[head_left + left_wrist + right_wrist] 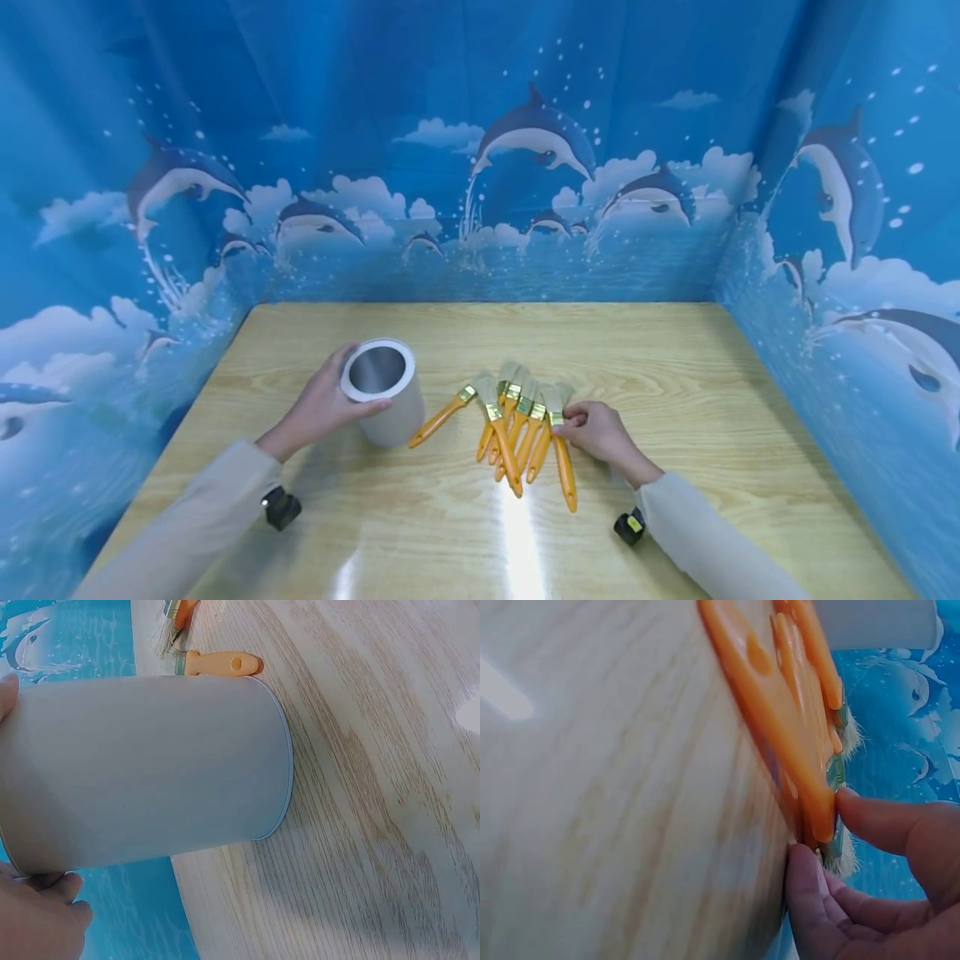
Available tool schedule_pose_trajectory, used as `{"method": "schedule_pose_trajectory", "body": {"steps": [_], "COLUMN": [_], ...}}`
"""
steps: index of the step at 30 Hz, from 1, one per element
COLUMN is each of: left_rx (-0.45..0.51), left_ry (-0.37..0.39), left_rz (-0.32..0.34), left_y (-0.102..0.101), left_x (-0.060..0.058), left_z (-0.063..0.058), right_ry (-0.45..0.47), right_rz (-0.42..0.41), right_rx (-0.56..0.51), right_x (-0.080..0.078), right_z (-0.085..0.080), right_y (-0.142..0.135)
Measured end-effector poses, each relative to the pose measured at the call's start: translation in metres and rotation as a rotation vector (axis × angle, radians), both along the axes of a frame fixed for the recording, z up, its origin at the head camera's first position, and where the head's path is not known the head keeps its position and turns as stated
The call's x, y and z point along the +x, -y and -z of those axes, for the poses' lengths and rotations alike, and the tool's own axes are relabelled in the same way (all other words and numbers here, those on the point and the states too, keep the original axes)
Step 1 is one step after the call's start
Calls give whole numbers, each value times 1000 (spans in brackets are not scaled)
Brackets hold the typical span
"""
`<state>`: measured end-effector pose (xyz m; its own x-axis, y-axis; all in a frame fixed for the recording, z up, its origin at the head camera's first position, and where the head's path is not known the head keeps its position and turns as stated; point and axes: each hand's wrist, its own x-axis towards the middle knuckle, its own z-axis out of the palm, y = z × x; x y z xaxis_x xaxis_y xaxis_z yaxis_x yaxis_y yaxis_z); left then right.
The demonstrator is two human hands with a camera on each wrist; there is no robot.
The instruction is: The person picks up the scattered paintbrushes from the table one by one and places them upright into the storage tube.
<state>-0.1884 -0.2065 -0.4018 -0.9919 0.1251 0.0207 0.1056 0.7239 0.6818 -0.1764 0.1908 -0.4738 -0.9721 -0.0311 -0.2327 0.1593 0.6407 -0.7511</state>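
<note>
My left hand (324,406) grips a white cylindrical can (397,414) near its top rim, thumb on the near side. The can's open mouth faces up and shows a grey inside; its smooth wall (150,765) fills much of the left wrist view. With thumb and fingers, my right hand (606,435) pinches the rightmost paintbrush (566,477) at its gold metal band. This brush's orange handle (780,712) points toward me. Beside it lies an overlapping pile of paintbrushes (506,454) with pale bristles pointing away. One separate paintbrush (441,421) lies slanted between can and pile.
The wood-grain table (645,350) runs back to a blue curtain (360,108) printed with dolphins, which also closes off both sides. A dark wrist camera (281,508) is strapped at my left sleeve, another wrist camera (630,527) at my right.
</note>
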Motion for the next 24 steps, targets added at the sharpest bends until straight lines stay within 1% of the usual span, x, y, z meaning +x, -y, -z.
{"method": "schedule_pose_trajectory", "body": {"steps": [3,5,11,13,17,20,22,24], "left_rx": [-4,-3,-6,-11,-16,-5,4,13], "left_ry": [-4,-5,-9,-8,1,7,12,18], "left_rz": [2,2,12,13,10,8,2,-4], "left_y": [0,0,1,1,1,2,3,5], "left_x": [0,0,1,0,0,0,1,2], "left_z": [0,1,0,-1,-1,1,2,3], "right_ry": [-4,7,89,110,126,110,98,87], "right_rz": [4,6,31,35,31,17,12,7], "right_rx": [51,57,-45,-62,-67,-77,-96,-140], "right_x": [-2,-3,-5,-5,-8,-12,-16,-20], "right_z": [0,0,-1,-4,-14,-25,-33,-40], "right_y": [3,5,7,7,9,12,16,22]}}
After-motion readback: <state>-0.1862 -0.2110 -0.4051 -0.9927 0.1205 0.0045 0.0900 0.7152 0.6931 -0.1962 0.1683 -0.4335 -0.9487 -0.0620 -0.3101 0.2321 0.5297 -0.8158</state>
